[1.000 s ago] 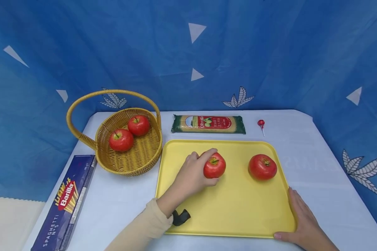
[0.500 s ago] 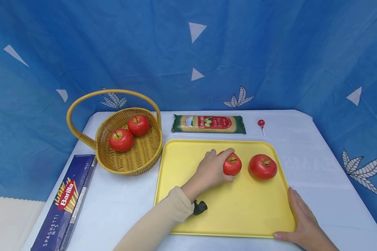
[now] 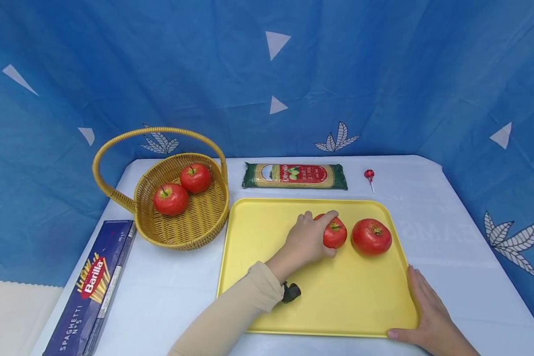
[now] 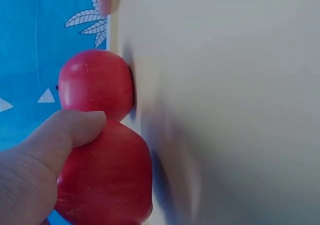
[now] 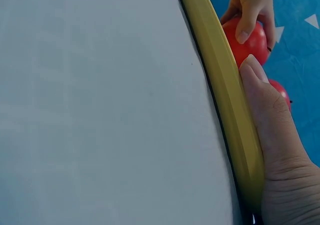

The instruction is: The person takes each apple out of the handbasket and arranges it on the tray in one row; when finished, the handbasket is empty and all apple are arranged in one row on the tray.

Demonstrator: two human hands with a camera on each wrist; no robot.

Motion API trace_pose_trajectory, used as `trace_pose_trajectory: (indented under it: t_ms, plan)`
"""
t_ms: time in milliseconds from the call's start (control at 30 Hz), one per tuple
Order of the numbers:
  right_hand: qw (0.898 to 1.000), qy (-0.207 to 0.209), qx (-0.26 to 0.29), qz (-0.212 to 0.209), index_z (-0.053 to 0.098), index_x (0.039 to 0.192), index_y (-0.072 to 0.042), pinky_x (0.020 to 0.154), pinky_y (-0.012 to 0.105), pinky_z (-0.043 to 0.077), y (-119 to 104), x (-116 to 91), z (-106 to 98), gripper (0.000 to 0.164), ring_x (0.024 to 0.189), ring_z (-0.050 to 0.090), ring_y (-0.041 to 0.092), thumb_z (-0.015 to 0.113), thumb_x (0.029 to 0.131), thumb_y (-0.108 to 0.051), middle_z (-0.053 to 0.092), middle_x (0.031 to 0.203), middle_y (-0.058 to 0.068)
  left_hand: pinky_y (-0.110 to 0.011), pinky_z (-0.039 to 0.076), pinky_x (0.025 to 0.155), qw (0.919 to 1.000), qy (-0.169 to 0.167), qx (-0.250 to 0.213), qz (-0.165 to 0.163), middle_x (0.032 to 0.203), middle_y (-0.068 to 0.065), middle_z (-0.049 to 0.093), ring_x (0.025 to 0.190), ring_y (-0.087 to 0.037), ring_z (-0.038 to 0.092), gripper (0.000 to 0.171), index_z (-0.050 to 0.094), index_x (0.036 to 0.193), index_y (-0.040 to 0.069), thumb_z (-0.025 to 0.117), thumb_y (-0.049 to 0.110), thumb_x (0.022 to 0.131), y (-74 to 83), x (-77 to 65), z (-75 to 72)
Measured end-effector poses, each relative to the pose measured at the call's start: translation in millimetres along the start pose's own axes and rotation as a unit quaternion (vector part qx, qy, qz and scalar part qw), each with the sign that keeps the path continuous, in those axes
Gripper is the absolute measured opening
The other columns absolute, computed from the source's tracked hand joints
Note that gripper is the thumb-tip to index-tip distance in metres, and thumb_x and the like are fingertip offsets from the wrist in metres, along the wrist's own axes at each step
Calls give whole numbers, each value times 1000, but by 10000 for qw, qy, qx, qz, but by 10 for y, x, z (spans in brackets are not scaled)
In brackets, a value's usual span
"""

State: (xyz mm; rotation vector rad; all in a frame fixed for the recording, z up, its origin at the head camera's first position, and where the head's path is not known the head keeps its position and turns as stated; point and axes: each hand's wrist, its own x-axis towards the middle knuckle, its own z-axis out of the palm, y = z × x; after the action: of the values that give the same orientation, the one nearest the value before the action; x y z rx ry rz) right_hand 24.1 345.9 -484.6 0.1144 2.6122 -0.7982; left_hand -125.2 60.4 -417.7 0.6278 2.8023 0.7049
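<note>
1. On the yellow tray [image 3: 338,299], right of centre and toward the rear: a red apple [image 3: 335,235], gripped by the left hand [image 3: 309,240], thumb and fingers curved round it. Whether it rests on the tray or hangs just above cannot be told.

2. Change: over the last second the gripped apple has travelled rightward from near mid-tray, with only a slight shift in the final half second. The slowing suggests fine positioning rather than a long carry.

3. Immediate neighbour: a second apple [image 3: 372,237], just right of the first. A narrow gap shows in the head view; the left wrist view overlaps them. This fruit bars further travel to the right.

4. Right hand [image 3: 429,314]: unchanged, extended fingers laid along the tray's right side, thumb at the near rim; it appears to steady the corner.

5. Left of the tray: a wicker basket [image 3: 196,225] holding two apples [image 3: 171,199], its handle [image 3: 160,129] arching above and partly restricting access.

6. Periphery, on the white surface [image 3: 182,277]: an Olivoilà pasta packet [image 3: 294,176] behind the tray, a red lollipop [image 3: 369,174] to its right, and a Barilla spaghetti box [image 3: 89,289] at far left, all outside the apple's path.
</note>
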Motion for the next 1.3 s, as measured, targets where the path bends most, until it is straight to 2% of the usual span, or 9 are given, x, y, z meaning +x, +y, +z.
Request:
trace_pose_trajectory:
  t_ms: [200, 333, 533, 733, 867, 1067, 1167, 1300]
  plan:
    - [10000, 2, -87, 0, -26, 154, -13, 97, 82, 18, 2, 12, 1, 141, 140, 6, 56, 82, 72, -53, -9, 161, 31, -22, 49, 63, 10000, -11, -4, -98, 118, -10, 56, 104, -20, 50, 84, 43, 146, 37, 85, 37, 72, -8, 22, 34]
    - [10000, 24, -23, -36, -26, 154, -14, 97, 83, 16, -7, 10, -1, 140, 142, 3, 57, 81, 73, -52, -11, 161, 31, -22, 50, 65, 9998, -17, -163, -113, 119, -10, 55, 103, -19, 50, 86, 41, 148, 37, 84, 35, 74, -28, 16, 61]
    - [9999, -39, -118, 49, -27, 153, -12, 97, 83, 16, -13, 21, -8, 138, 141, 3, 57, 80, 75, -53, -11, 160, 32, -25, 52, 73, 9996, 42, -268, -82, 121, -11, 57, 104, -20, 53, 90, 34, 152, 38, 82, 34, 77, -72, -6, 101]
    - [9997, -94, -176, 107, -27, 153, -11, 98, 83, 18, -26, 31, -4, 141, 140, 6, 57, 80, 73, -55, -9, 160, 33, -29, 56, 77, 9979, 128, -603, -180, 130, -11, 54, 114, -23, 52, 98, 28, 154, 36, 85, 37, 75, -81, -62, 51]
    - [9998, -72, -165, 87, -26, 153, -11, 98, 83, 18, -20, 35, 3, 141, 140, 5, 57, 81, 72, -54, -8, 160, 33, -31, 57, 80, 9953, 242, -913, -197, 136, -9, 50, 120, -23, 50, 102, 26, 155, 36, 87, 38, 73, -109, -165, -72]
    - [9998, -21, -174, 31, -27, 153, -12, 98, 82, 17, 1, 39, 5, 140, 141, 3, 56, 81, 73, -53, -11, 161, 31, -42, 54, 91, 9927, 640, -990, -260, 141, -11, 48, 122, -26, 49, 102, 22, 157, 36, 84, 43, 76, -250, -471, -420]
    - [9999, -23, -152, 23, -27, 153, -12, 97, 82, 18, 9, 32, 4, 141, 140, 4, 56, 82, 72, -54, -11, 161, 32, -44, 52, 93, 9887, 965, -1066, -423, 142, -10, 48, 121, -27, 49, 100, 24, 156, 36, 84, 43, 77, -394, -661, -597]
    - [9998, -95, -140, 88, -27, 153, -12, 98, 82, 19, 15, 29, 7, 144, 138, 7, 56, 82, 70, -56, -10, 160, 32, -50, 49, 98, 9796, 1562, -1042, -722, 141, -10, 46, 125, -29, 46, 95, 29, 155, 34, 83, 41, 77, -674, -899, -800]
